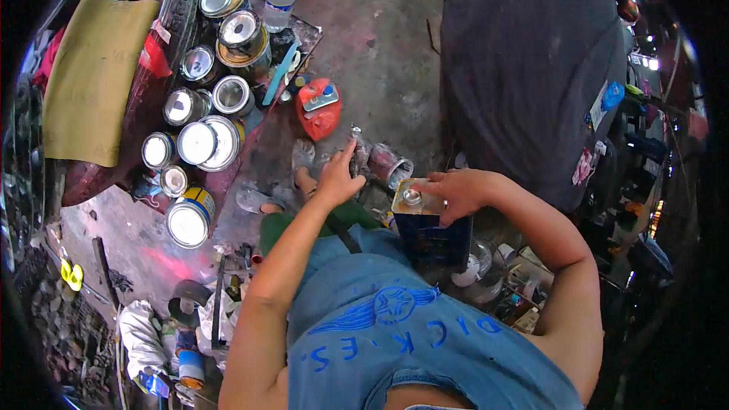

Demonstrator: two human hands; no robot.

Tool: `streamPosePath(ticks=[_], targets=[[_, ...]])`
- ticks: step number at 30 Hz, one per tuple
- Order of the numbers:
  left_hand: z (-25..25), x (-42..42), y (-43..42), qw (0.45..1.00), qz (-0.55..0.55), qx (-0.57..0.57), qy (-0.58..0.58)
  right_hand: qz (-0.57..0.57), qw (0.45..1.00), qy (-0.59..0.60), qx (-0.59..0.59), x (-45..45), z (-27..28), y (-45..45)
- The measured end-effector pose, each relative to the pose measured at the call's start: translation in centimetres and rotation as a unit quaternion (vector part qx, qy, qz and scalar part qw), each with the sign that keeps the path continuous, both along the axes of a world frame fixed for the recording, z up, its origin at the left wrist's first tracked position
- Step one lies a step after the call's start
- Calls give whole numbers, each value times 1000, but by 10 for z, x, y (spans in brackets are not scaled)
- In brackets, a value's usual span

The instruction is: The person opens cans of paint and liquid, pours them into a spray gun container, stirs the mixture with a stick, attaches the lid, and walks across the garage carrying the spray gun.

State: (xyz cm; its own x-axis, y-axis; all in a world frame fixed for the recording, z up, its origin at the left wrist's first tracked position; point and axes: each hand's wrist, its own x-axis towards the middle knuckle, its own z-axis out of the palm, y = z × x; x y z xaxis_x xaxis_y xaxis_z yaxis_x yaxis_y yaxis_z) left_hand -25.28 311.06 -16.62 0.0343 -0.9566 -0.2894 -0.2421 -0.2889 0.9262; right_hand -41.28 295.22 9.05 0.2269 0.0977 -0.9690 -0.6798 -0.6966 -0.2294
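Head view: right hand [465, 188], the nearer, lay with fingers spread over the top of the blue tin [434, 243], its long axis running down below them; left hand [336, 181] was apart, index extended; whether either gripped, could not tell.

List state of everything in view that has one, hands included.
Left hand, index finger extended
Right hand, resting on tin
Tin, top up, seal unclear
Cup, tipped, mouth open
Bottle, upright, capped
Flask, blue-capped
Red bag, bunched
Cans, upright, some stacked
Yellow sheet, draped
Dark cover, draped
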Motion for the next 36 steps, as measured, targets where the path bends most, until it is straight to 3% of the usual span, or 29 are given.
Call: streamPosePath(ticks=[9, 27, 36], targets=[[-16, -13, -5, 1000, -4, -5, 0, -49, 995, 25, 79, 6, -11, -19], [-22, -23, -29, 999, -13, 25, -14, -59, 990, 72, 104, -25, -38, -41], [-36, -30, -38, 999, 3, 36, 31, 11, 999, -21, -42, -31, -11, -25]])
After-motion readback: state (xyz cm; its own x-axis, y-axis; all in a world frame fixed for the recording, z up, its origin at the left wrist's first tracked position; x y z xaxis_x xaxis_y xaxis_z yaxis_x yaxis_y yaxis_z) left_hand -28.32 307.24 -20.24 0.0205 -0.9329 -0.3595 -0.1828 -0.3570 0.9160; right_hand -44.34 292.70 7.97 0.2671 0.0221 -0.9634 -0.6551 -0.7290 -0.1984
